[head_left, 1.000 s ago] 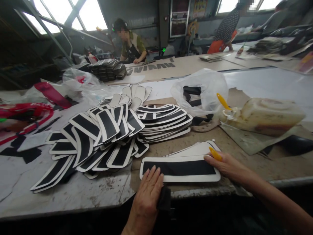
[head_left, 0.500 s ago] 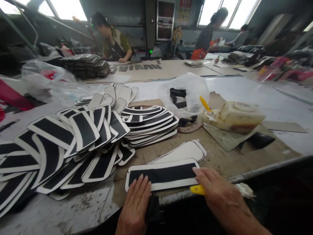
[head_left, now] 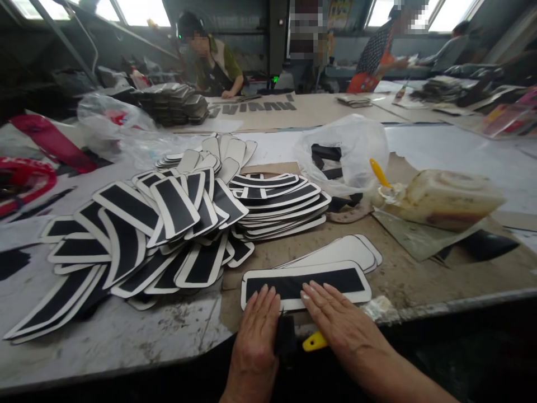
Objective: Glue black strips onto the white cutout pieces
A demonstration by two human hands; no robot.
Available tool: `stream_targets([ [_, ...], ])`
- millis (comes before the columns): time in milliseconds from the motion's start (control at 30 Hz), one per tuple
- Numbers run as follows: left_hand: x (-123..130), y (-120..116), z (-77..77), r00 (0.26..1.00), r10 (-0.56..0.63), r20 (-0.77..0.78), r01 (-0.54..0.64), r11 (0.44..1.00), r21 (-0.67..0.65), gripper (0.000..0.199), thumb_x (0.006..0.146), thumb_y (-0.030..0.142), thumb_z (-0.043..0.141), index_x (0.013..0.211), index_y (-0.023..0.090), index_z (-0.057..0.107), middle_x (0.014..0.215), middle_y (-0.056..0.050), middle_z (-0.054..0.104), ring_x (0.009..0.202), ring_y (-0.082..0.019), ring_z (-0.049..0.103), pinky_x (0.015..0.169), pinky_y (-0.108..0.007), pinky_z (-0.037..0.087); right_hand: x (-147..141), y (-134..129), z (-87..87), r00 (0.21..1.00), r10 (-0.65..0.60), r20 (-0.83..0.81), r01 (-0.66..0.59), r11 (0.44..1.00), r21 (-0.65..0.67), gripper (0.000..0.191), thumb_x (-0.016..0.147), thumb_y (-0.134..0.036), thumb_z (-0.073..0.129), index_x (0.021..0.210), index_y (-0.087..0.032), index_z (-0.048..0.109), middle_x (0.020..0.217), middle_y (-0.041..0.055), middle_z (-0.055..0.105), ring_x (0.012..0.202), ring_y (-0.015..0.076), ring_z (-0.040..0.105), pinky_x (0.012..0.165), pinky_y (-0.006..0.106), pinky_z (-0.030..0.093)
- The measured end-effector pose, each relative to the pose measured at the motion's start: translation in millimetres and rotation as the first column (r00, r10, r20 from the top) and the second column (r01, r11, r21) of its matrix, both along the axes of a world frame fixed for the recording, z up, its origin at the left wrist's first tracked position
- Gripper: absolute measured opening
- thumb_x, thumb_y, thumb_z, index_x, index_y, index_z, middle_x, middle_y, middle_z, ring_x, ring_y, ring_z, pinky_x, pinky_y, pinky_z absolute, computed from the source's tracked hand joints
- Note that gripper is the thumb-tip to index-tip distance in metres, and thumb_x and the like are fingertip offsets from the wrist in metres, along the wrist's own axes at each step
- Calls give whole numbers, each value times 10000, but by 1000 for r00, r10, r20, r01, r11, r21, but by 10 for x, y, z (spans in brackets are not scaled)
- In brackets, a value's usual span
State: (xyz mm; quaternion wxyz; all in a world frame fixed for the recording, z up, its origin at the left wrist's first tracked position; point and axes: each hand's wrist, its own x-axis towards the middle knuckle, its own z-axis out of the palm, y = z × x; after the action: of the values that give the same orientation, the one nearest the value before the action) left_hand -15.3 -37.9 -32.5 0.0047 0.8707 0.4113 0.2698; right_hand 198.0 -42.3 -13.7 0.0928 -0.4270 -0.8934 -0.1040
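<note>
A white panel with a black strip [head_left: 323, 281] along its middle lies at the table's front edge. Flat on its left end rest the fingers of my left hand [head_left: 257, 330], open. The fingers of my right hand [head_left: 339, 319] press on the panel's middle, with a yellow-handled brush [head_left: 314, 341] tucked under the palm. White-coated bristles show beyond that hand's far side. Beside my left thumb is a dark piece [head_left: 286, 334] whose kind I cannot make out. Several plain white panels [head_left: 335, 253] lie just behind the worked one.
A heap of black-and-white panels [head_left: 126, 235] spreads to the left, beside a neat stack [head_left: 285, 210]. Behind stand a clear plastic bag [head_left: 361, 145] with black pieces and a glue-stained container [head_left: 457, 196] with another yellow-handled brush [head_left: 380, 172]. People work at the far table.
My right hand has slid left from the panel's right end to its middle, its fingers flattening, brush still held. My left hand stays on the left end. The whole view has shifted.
</note>
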Motion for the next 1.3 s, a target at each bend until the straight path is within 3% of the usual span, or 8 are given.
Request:
stream_targets([
  [133, 30, 2, -15, 999, 14, 36, -15, 1000, 10, 619, 689, -127, 315, 1286, 12, 402, 1297, -194, 495, 1300, -267, 332, 997, -496, 418, 393, -13, 142, 994, -100, 46, 99, 995, 24, 525, 749, 30, 326, 1226, -80, 516, 1235, 152, 572, 1171, 229, 501, 928, 398, 470],
  [267, 64, 11, -86, 994, 31, 108, -34, 999, 27, 574, 747, -107, 342, 1297, 44, 402, 1287, -175, 509, 1284, -260, 361, 1000, -484, 405, 726, -36, 254, 913, -396, -96, 403, 912, 77, 448, 789, -19, 305, 1183, -57, 514, 1167, 201, 585, 1097, 272, 542, 893, 434, 461],
  [400, 60, 19, -108, 992, 17, 129, -21, 999, 30, 570, 774, -84, 335, 1323, 63, 380, 1297, -176, 500, 1279, -274, 367, 990, -502, 399, 820, 64, 286, 715, -663, -223, 590, 742, -318, 301, 900, -314, 329, 911, -164, 590, 843, 103, 655, 776, 250, 620, 687, 363, 482],
  [533, 133, -35, -10, 989, 28, 144, -38, 997, 62, 533, 804, -53, 367, 1321, 74, 391, 1294, -179, 505, 1272, -283, 378, 998, -508, 401, 783, 219, 273, 419, -864, -277, 414, 454, -789, 404, 804, -576, 433, 644, -208, 478, 519, -24, 498, 499, 155, 490, 492, 260, 379],
  [633, 322, -106, 52, 983, -42, 181, 28, 996, 81, 503, 802, -29, 383, 1299, 43, 410, 1276, -195, 518, 1274, -296, 372, 999, -508, 415, 758, 229, 234, 264, -920, -288, 174, 340, -924, 425, 719, -608, 523, 627, -219, 377, 455, -80, 362, 421, 105, 355, 411, 218, 272],
  [767, 612, -119, 47, 971, -98, 217, 98, 995, 11, 559, 726, -44, 328, 1274, 19, 413, 1254, -204, 534, 1280, -277, 363, 974, -502, 452, 700, 130, 191, 285, -904, -319, 88, 356, -930, 419, 691, -587, 557, 612, -217, 378, 470, -77, 346, 435, 101, 334, 419, 220, 273],
  [933, 741, -70, 51, 979, -67, 193, 85, 993, -86, 624, 650, -51, 332, 1268, 9, 399, 1241, -228, 536, 1257, -276, 391, 955, -510, 468, 545, -21, 164, 256, -880, -400, 275, 463, -842, 375, 703, -569, 537, 616, -216, 445, 474, -62, 366, 435, 117, 354, 419, 236, 292],
  [1300, 379, 206, 117, 927, 246, 283, -212, 967, -145, 569, 750, -64, 349, 1275, 137, 446, 1230, -121, 574, 1194, -217, 481, 996, -459, 424, 531, -106, 87, 210, -890, -405, 329, 454, -828, 385, 738, -578, 492, 604, -220, 444, 468, -54, 337, 427, 117, 312, 408, 248, 259],
])
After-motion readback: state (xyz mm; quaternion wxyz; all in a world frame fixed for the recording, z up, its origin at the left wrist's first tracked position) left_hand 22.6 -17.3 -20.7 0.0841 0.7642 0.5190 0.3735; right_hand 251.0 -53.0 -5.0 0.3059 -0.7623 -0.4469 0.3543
